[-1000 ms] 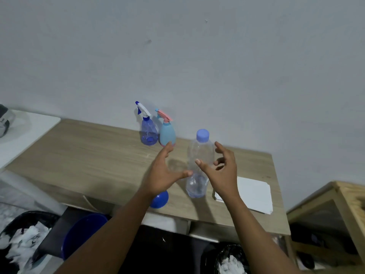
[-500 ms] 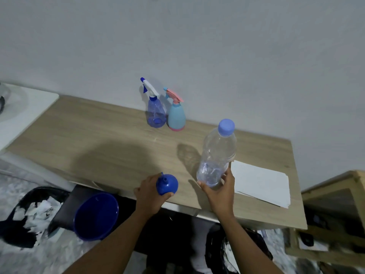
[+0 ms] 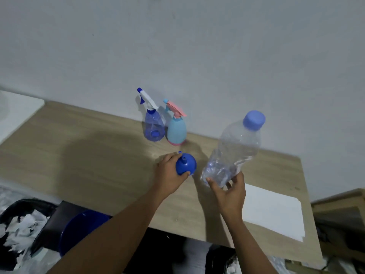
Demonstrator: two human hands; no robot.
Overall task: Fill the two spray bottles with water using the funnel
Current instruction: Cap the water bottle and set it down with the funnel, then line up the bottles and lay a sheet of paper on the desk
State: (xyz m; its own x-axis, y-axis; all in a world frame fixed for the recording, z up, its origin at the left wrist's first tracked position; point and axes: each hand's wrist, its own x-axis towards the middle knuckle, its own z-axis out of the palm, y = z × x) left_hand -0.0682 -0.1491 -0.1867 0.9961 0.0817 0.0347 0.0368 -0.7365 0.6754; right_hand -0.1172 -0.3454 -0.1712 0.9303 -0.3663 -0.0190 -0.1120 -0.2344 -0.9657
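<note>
Low at the left, beside the tabletop (image 3: 79, 155), a dark blue basin (image 3: 83, 230) is partly cut off by the left forearm. At the back by the wall, the blue spray bottle (image 3: 154, 125) and the light-blue spray bottle (image 3: 176, 129) stand touching, trigger heads still on, so neither can be filled yet. Half a second ago the left hand (image 3: 167, 175) closed on the blue funnel (image 3: 185, 167) at the front edge. It now grips the funnel, spout up, much nearer the sprayers. The capped water bottle (image 3: 235, 147), standing before, is now lifted and tilted, with the right hand (image 3: 229, 192) gripping its base. Both tools are picked up, and I judge that uncapping comes next. Motion blur hides the water level, and the funnel hides the left fingertips.
</note>
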